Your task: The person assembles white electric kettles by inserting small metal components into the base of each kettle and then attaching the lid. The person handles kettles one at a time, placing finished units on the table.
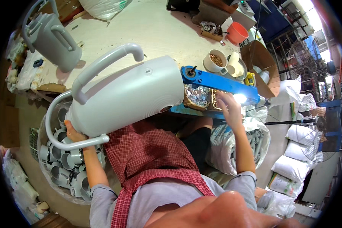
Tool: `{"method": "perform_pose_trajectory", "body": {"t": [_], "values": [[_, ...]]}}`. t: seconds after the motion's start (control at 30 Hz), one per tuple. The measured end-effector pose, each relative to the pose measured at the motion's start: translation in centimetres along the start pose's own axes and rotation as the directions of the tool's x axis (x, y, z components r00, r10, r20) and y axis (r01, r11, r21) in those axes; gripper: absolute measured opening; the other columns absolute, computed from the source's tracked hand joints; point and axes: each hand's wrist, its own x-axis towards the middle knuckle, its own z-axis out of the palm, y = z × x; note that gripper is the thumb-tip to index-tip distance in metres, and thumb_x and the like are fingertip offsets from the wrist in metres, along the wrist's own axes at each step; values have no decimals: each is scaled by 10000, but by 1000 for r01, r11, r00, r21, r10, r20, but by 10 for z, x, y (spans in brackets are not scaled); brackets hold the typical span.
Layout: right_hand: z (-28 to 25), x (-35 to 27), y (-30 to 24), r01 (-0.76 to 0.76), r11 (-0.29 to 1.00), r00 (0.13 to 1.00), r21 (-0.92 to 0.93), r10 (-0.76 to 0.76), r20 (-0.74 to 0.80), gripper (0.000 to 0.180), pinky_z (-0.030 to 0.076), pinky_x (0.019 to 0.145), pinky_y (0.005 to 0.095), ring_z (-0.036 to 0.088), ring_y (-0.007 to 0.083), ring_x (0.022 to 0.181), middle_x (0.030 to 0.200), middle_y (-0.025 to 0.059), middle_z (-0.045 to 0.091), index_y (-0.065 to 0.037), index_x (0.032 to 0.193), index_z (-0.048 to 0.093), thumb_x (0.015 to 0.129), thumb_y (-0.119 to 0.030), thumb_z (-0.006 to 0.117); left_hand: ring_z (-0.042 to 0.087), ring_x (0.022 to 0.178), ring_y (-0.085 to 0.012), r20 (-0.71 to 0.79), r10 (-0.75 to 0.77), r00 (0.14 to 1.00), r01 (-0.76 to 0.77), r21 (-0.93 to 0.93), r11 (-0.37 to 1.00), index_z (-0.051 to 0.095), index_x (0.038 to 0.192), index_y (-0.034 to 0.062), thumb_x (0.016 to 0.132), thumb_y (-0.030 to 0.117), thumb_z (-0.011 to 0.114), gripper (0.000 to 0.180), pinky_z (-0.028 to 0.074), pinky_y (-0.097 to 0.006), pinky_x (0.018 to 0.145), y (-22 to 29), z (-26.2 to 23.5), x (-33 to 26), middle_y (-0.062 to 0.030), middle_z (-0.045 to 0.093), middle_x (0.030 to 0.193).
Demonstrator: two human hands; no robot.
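Note:
My left hand grips the bottom end of a large grey plastic watering can, held sideways over my lap with its curved handle on top. My right hand reaches forward with fingers apart to a shallow tray of small metal parts under a blue arm with a bright lamp. Whether the fingers pinch a part is hidden by the glare. A red checked apron covers my lap.
A second grey watering can stands on the worktable at the far left. A bin of grey plastic fittings sits at my left; a sack of grey spouts at my right. A white cup of brown bits, an orange bowl, cardboard boxes and fans lie beyond.

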Motion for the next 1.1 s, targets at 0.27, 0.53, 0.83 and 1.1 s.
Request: {"method": "perform_pose_trajectory", "body": {"t": [0.27, 0.53, 0.83, 1.1], "values": [[36, 103, -66, 195, 926, 979, 324, -167, -113, 35, 517, 598, 225, 655, 127, 652, 823, 88, 641, 44, 892, 659, 860, 36, 649, 684, 841, -222, 19, 55, 998, -55, 35, 998, 657, 1031, -36, 1010, 482, 393, 582, 573, -324, 724, -7, -1, 3, -143, 691, 956], [36, 110, -67, 109, 913, 994, 392, -110, -20, 86, 500, 531, 237, 682, 134, 629, 753, 79, 657, 35, 846, 648, 851, -34, 700, 667, 934, -243, -57, -67, 996, 73, 108, 992, 622, 1123, -61, 1004, 489, 373, 615, 563, -343, 779, 0, -11, -1, -179, 667, 1083], [49, 94, -70, 160, 975, 966, 151, -123, -228, 146, 484, 534, 248, 625, 133, 587, 737, 77, 643, -6, 893, 671, 801, -80, 756, 670, 942, -235, -44, 15, 999, -10, 114, 993, 606, 1158, -53, 1014, 481, 346, 611, 570, -343, 782, 10, 5, -18, -165, 659, 1121], [62, 17, 31, 252, 920, 968, -301, -243, 67, 162, 538, 659, 345, 654, 256, 760, 857, 94, 662, -86, 960, 701, 799, -91, 723, 669, 898, -242, -4, -44, 999, 44, -26, 999, 588, 1183, -22, 1017, 461, 363, 558, 566, -357, 765, 23, -5, -26, -140, 660, 1090]]}}
